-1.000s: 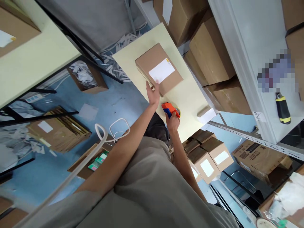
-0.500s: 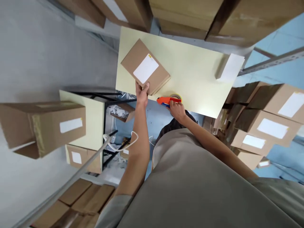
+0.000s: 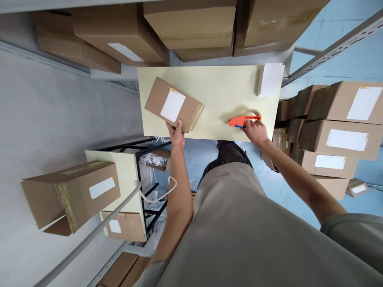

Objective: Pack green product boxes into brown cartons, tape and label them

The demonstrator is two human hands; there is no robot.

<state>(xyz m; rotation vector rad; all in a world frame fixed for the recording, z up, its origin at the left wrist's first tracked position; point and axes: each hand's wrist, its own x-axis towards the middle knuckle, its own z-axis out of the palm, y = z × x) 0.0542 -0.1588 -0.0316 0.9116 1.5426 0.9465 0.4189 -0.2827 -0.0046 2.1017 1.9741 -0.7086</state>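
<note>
A brown cardboard box [image 3: 188, 107] with a white label [image 3: 172, 105] lies at an angle on the left half of the pale yellow table [image 3: 220, 85]. My left hand [image 3: 177, 134] grips its near edge, thumb on top and fingers beneath or behind, partly hidden. Over the table's right half, my right hand [image 3: 255, 130] is closed around an orange tape dispenser [image 3: 237, 121]. A roll of tape [image 3: 253, 113] shows at its far side, and a bit of blue is visible under the orange body. The dispenser is apart from the box.
A white block-shaped stack [image 3: 271, 80] stands at the table's back right corner. Large cartons [image 3: 191, 28] line a shelf behind. Labelled boxes [image 3: 347, 135] are piled at right. An open carton [image 3: 89, 191] sits on a side table at left, near a grey pole [image 3: 89, 233].
My right hand has carried the tape dispenser rightward, away from the box. The box has turned somewhat, still in my left hand. The whole view has rotated and shifted.
</note>
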